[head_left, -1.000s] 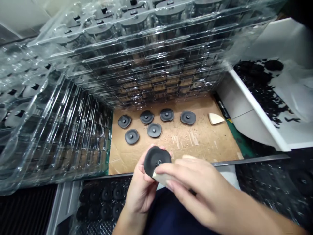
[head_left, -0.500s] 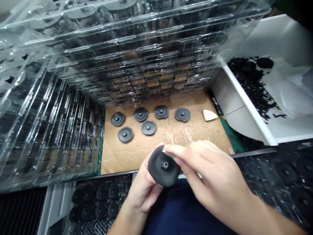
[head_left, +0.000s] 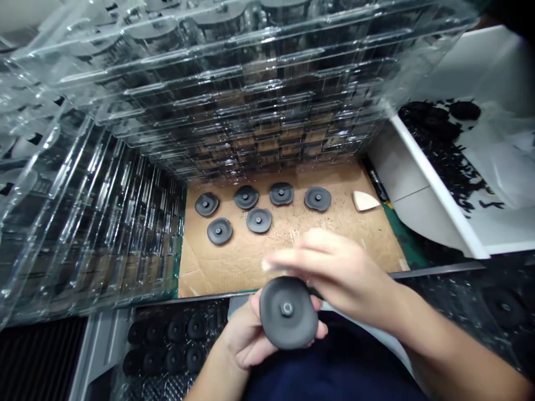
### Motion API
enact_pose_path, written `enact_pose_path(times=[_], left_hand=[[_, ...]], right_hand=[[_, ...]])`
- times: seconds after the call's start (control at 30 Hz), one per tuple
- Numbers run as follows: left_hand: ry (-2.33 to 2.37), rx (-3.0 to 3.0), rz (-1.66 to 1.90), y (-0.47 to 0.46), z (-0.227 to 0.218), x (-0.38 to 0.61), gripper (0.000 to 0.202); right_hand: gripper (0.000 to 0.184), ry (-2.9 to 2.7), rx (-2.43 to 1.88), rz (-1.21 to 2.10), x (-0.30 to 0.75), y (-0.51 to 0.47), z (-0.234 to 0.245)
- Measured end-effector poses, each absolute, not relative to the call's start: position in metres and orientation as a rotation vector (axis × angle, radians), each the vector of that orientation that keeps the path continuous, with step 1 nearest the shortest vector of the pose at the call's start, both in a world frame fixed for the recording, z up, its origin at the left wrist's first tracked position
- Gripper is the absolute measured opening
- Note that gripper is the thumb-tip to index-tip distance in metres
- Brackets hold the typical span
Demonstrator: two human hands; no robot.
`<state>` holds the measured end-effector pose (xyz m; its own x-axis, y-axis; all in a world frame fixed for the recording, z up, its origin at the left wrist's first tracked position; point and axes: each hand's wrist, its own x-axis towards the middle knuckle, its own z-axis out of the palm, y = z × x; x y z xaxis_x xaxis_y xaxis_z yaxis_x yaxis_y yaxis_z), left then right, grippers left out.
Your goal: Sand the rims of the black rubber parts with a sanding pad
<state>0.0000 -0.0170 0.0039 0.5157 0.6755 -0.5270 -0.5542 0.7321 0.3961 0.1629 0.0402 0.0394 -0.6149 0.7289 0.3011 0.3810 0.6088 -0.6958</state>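
Compared with half a second ago, the held disc [head_left: 288, 334] is sitting nearer the person's body and showing its face more squarely, while the right hand [head_left: 343, 273] is reaching farther leftward across its far edge. Motion is blurring that hand, and its fingers are hiding most of the pale piece [head_left: 266, 266] they are pinching; only a small light tip is showing at the fingertips. Whether this piece is touching the disc's edge, one cannot tell.

The left hand [head_left: 246, 337] is grasping the disc from beneath, its palm and most of its fingers disappearing under the dark round, with some fingertips peeking out on the right side. The disc is thus resting above the left hand and just below the right one, its central stub pointing up toward the camera.

Beyond the hands, six similar discs [head_left: 258, 220] are lying on the cardboard [head_left: 225, 267], and a pale wedge [head_left: 365, 201] is resting near its right end. Glare is making the contents of the clear stacked trays [head_left: 251, 83] hard to read, and the picture's top edge is cutting those trays off. Black scraps [head_left: 449, 159] are lying in a white bin [head_left: 443, 186], which the right border is cropping.
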Motion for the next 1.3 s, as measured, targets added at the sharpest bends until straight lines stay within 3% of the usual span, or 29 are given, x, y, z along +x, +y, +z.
enact_pose_path(times=[0.17,0.33,0.63,0.8,0.9,1.03,1.17,1.3], left_hand=[[0.363,-0.068,0.664,-0.007,0.008,-0.012,0.043],[0.384,-0.047,0.695,-0.005,0.005,-0.010,0.044],[0.313,-0.066,0.744,-0.009,0.002,-0.014,0.049],[0.360,0.006,0.769,-0.012,-0.004,-0.012,0.054],[0.640,0.303,0.967,-0.013,-0.009,-0.010,0.048],[1.092,1.190,1.161,-0.015,-0.018,-0.009,0.093],[1.105,1.748,1.180,-0.014,-0.019,-0.007,0.107],[1.071,1.784,1.181,-0.016,-0.015,-0.008,0.108]], right_hand=[[0.030,-2.064,-1.417,0.999,0.185,0.034,-0.012],[0.032,-1.974,-1.530,1.150,0.192,0.007,-0.054],[0.031,-1.877,-1.481,1.115,0.178,0.026,-0.043],[0.031,-1.849,-1.498,0.981,0.163,0.031,-0.068],[0.036,-1.723,-1.582,0.845,0.165,0.024,-0.074],[0.033,-1.684,-1.541,0.796,0.175,0.005,-0.056],[0.032,-1.700,-1.468,0.768,0.182,-0.015,-0.037],[0.037,-1.834,-1.297,0.722,0.187,-0.019,-0.024]])
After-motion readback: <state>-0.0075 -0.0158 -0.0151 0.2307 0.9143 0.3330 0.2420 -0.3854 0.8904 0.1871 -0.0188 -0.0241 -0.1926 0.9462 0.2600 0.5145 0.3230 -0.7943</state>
